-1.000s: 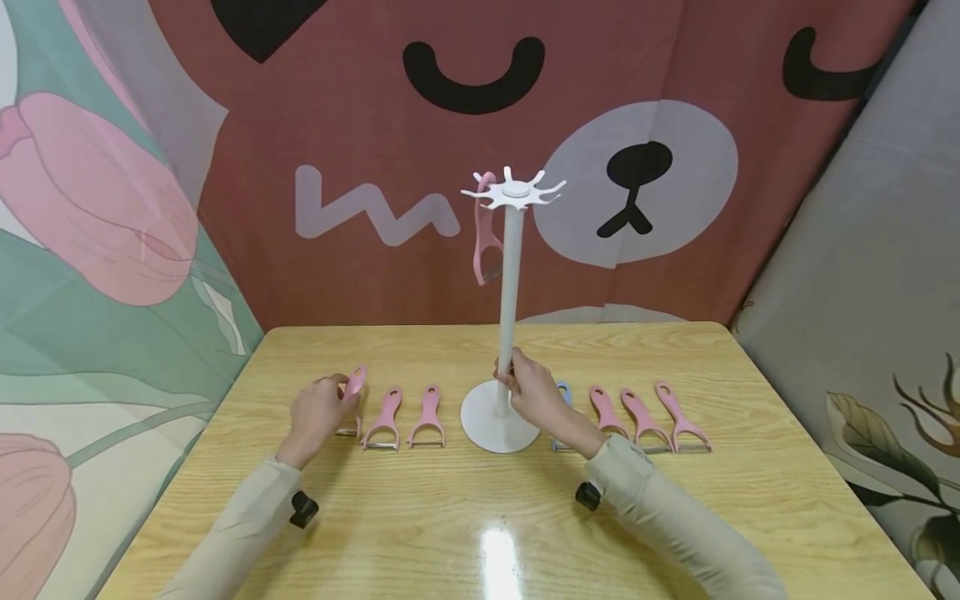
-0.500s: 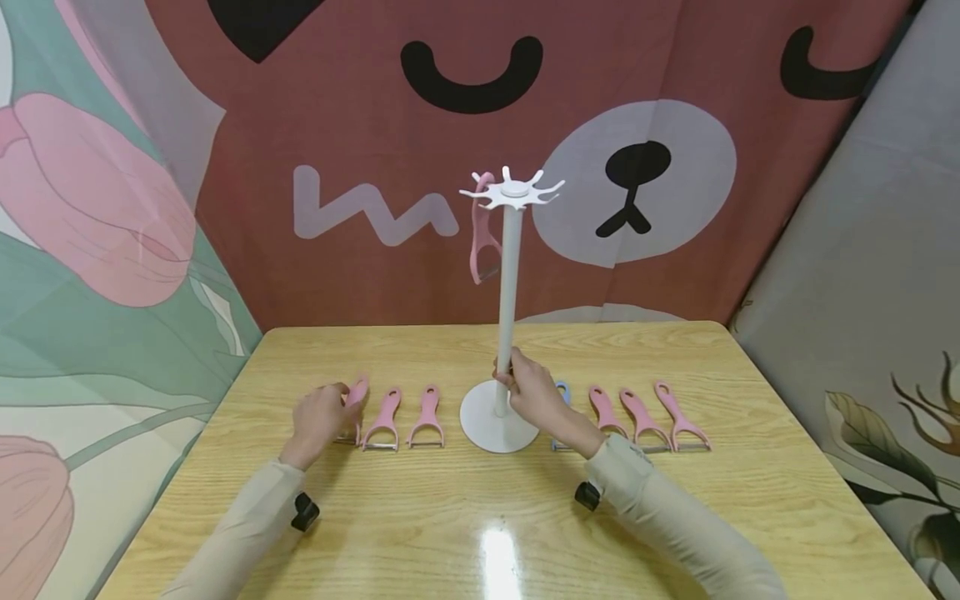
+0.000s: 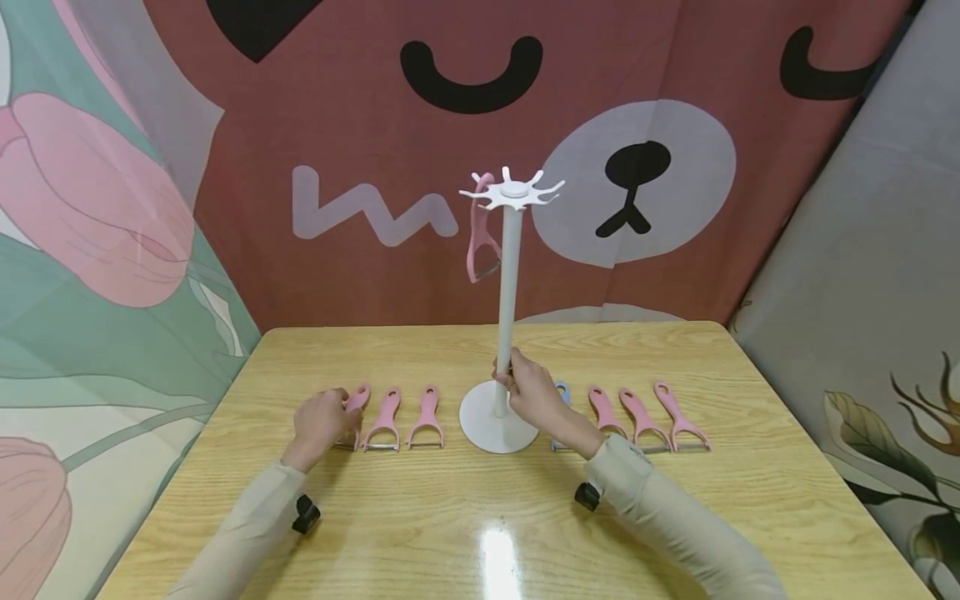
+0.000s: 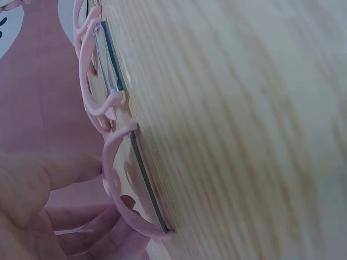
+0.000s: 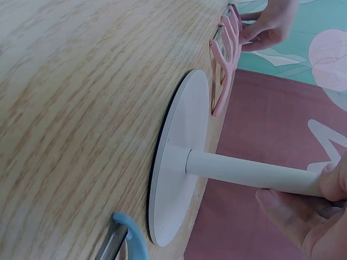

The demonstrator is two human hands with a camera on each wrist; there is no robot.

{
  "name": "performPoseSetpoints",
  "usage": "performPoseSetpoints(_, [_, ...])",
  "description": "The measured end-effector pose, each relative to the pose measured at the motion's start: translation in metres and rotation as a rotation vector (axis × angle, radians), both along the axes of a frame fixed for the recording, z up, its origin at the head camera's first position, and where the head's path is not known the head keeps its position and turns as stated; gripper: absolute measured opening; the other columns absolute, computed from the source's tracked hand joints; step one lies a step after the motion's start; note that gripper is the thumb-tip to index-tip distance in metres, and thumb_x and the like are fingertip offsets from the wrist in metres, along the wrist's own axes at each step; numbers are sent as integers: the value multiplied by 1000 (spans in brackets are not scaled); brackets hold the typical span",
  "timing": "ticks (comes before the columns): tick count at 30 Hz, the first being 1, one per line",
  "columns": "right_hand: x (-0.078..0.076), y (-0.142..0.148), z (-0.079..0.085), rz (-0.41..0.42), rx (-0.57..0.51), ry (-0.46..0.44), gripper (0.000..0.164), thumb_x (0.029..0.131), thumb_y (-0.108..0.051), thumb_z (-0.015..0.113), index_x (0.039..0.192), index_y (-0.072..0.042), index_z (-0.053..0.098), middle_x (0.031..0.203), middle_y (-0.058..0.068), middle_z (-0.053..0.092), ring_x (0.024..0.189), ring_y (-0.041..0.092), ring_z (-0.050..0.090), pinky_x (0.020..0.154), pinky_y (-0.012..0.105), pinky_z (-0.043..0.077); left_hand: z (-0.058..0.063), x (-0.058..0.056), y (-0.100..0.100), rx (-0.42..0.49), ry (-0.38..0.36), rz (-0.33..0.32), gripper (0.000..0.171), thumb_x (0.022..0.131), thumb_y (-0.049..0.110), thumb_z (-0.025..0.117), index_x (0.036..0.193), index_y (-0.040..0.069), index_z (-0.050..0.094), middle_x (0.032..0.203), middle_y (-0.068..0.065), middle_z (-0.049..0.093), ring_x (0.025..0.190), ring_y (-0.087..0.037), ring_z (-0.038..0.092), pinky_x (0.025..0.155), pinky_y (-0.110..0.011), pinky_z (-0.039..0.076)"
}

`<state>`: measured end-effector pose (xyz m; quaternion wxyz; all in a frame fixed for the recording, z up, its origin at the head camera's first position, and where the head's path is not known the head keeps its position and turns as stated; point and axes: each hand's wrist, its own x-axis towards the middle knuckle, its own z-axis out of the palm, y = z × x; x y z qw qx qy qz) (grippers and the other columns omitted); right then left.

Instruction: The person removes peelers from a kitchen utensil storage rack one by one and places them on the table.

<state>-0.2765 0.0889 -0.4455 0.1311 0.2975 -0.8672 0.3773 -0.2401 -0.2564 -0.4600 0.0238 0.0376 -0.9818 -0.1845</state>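
My left hand (image 3: pixel 321 423) pinches a pink Y-shaped peeler (image 4: pixel 111 179) at the left end of a row; the peeler lies low at the tabletop, its blade edge close to the wood. My right hand (image 3: pixel 534 390) grips the lower pole of a white stand (image 3: pixel 508 283) with a round base (image 5: pixel 181 162). From one of the stand's top hooks hangs another pink peeler (image 3: pixel 480 233), on the left side. Two pink peelers, a nearer one (image 3: pixel 387 417) and one by the base (image 3: pixel 428 415), lie right of my left hand.
Right of the base lie a blue peeler (image 3: pixel 562 392), partly hidden by my right forearm, and pink peelers, the outermost (image 3: pixel 678 417) farthest right. The wooden table (image 3: pixel 420 525) ends at a hanging cloth (image 3: pixel 360 283) behind.
My left hand has come down slightly with the pink peeler, whose raised handle now lies lower. The hanging peeler has swung a little left. My right hand stays on the pole.
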Motion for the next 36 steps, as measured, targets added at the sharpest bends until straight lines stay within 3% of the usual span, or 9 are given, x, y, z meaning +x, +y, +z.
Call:
performPoseSetpoints(11, [1,0,0,-3,-2,-1,9,99,-3,56,107,0,56,91,6,63,87,25,68,73,39,59,-2,0,-2,-28,-17,-4,39,87,20,69,113,-9,66,89,-19,69,60,-22,53,48,-35,44])
performPoseSetpoints(17, [2,-1,0,-10,4,1,8,99,-4,56,107,-2,56,90,6,63,86,25,68,72,39,59,-1,2,-1,-25,-26,12,44,89,22,69,119,-11,63,70,-8,60,57,-20,49,46,-31,37])
performPoseSetpoints(20, [2,-1,0,-11,4,5,8,99,-4,56,107,-3,56,90,6,63,86,25,68,72,38,59,0,2,-1,-15,-16,10,45,91,22,69,121,-11,62,71,-9,61,57,-21,49,46,-31,38])
performPoseSetpoints(24, [1,-1,-1,-10,1,2,9,100,-5,56,108,-1,56,90,6,64,85,24,68,70,38,59,0,0,-2,9,55,2,42,93,22,66,120,-10,63,87,-19,67,66,-27,60,50,-40,48])
performPoseSetpoints(28, [3,0,1,-10,-16,-32,13,101,-8,57,111,1,56,93,8,65,87,25,69,69,34,60,2,-1,-2,42,172,-10,37,93,19,64,118,-9,64,97,-24,67,65,-27,62,50,-41,51])
performPoseSetpoints(31, [3,0,3,-8,-39,-62,15,101,-10,57,113,1,56,95,9,66,88,25,69,68,30,60,4,-2,-2,48,263,-28,32,92,15,66,114,-9,66,97,-24,67,60,-25,60,46,-37,49])
performPoseSetpoints(36, [2,0,4,-4,-51,-52,20,101,-18,60,110,-1,55,93,6,65,85,22,69,67,28,59,4,-6,1,71,373,-83,24,91,9,67,110,-7,67,93,-21,68,66,-28,64,51,-40,53])
